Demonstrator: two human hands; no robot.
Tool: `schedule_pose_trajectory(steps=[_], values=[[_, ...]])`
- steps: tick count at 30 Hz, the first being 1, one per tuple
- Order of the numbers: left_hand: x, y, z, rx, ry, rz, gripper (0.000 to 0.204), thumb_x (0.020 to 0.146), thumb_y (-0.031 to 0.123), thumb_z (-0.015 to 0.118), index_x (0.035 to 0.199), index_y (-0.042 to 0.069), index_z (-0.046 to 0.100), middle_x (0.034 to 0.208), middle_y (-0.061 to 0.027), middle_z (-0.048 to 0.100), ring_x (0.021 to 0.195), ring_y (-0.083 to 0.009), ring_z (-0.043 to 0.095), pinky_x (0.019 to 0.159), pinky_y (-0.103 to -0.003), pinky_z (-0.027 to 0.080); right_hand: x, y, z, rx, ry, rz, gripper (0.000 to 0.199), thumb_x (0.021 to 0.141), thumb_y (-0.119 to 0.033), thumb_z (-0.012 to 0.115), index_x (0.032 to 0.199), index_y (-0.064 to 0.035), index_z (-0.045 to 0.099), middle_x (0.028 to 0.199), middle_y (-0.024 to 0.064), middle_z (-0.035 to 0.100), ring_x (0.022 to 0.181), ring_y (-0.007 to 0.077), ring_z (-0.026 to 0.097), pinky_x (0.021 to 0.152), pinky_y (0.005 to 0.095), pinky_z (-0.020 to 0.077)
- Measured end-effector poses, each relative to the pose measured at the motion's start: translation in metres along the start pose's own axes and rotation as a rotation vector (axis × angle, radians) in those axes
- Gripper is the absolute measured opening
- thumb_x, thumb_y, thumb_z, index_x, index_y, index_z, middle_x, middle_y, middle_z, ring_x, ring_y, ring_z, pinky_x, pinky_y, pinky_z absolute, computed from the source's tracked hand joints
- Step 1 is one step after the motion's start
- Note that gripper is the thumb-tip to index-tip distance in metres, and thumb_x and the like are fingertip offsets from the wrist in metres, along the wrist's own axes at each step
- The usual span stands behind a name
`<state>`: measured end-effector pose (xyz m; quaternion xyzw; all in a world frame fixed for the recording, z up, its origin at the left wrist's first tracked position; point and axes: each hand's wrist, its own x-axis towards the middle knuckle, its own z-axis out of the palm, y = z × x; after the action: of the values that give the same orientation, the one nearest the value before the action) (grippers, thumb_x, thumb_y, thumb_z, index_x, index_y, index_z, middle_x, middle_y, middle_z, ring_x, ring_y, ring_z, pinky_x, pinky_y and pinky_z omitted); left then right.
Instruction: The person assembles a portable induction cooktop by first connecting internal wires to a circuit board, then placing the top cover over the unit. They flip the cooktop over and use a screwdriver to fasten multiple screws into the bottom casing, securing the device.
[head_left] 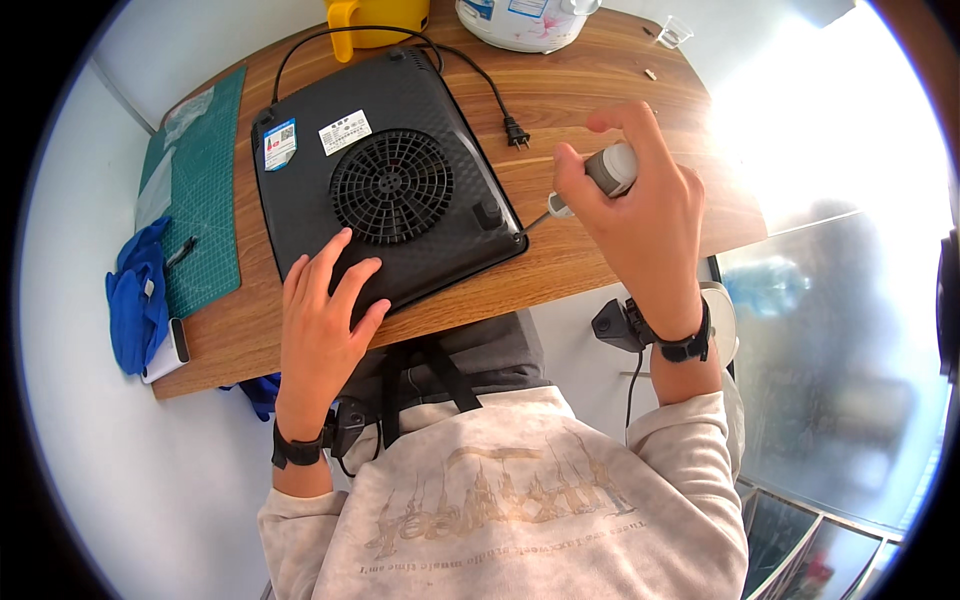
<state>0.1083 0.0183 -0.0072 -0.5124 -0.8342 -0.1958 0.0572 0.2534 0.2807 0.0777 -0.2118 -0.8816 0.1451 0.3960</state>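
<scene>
A black induction cooker (300,205) lies upside down on the wooden table, its round fan grille (392,187) facing up. My left hand (325,325) rests on its near edge, fingers spread, gripping nothing. In my right hand (648,220) is a screwdriver (613,168) with a grey and white handle, held between thumb and fingers. Its thin shaft slants down to the left, and the tip meets the cooker's near right corner. Whether the tip sits in a screw is too small to tell. A rubber foot (488,213) stands close to that corner.
The cooker's black cord loops behind it, ending in a plug (516,133). A green cutting mat (208,200) and blue cloth (140,300) lie left. At the back stand a yellow container (385,22), a white appliance (525,25) and a small clear cup (675,33).
</scene>
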Motion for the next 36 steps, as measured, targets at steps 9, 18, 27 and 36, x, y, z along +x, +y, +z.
schedule_pose_trajectory(steps=[9, 18, 27, 36], values=[[-0.001, -0.001, 0.002, -0.005, -0.002, 0.003, 0.042, 0.083, 0.019, 0.079, 0.123, 0.013, 0.065, 0.149, -0.01, 0.05, 0.131, -0.0372, 0.05, 0.115, -0.053, 0.038, -0.003, -0.011, -0.003, -0.194, -0.049, -0.176, 0.028, 0.089, -0.029, 0.075, 0.095, -0.0128, 0.053, 0.057, 0.001, 0.059, 0.047, 0.0262, 0.06, 0.044, 0.0359, 0.0455], [0.0, 0.002, -0.002, -0.039, 0.014, 0.011, 0.037, 0.085, 0.015, 0.078, 0.12, 0.011, 0.067, 0.148, -0.0103, 0.053, 0.131, -0.0363, 0.052, 0.116, -0.051, 0.038, 0.001, -0.005, 0.0, -0.112, -0.048, -0.155, 0.028, 0.088, -0.025, 0.076, 0.095, -0.0119, 0.053, 0.059, 0.0025, 0.061, 0.049, 0.0283, 0.06, 0.046, 0.0377, 0.0467], [-0.021, -0.038, -0.018, -0.385, 0.146, -0.317, 0.023, 0.097, 0.013, 0.067, 0.117, 0.004, 0.068, 0.137, -0.0112, 0.061, 0.128, -0.026, 0.058, 0.107, -0.038, 0.047, -0.004, 0.008, -0.018, 0.063, -0.156, 0.131, 0.035, 0.088, -0.028, 0.079, 0.101, -0.0094, 0.052, 0.065, 0.0067, 0.068, 0.055, 0.0244, 0.067, 0.055, 0.0331, 0.0513], [-0.049, -0.053, -0.014, -0.52, 0.003, -0.339, 0.049, 0.095, 0.02, 0.072, 0.139, 0.005, 0.055, 0.158, -0.0118, 0.038, 0.139, -0.0271, 0.048, 0.115, -0.04, 0.042, -0.008, 0.042, -0.055, 0.371, 0.113, 0.286, 0.011, 0.091, 0.0, 0.061, 0.096, -0.0063, 0.054, 0.096, 0.0067, 0.074, 0.086, 0.0117, 0.069, 0.075, 0.0254, 0.0513]])
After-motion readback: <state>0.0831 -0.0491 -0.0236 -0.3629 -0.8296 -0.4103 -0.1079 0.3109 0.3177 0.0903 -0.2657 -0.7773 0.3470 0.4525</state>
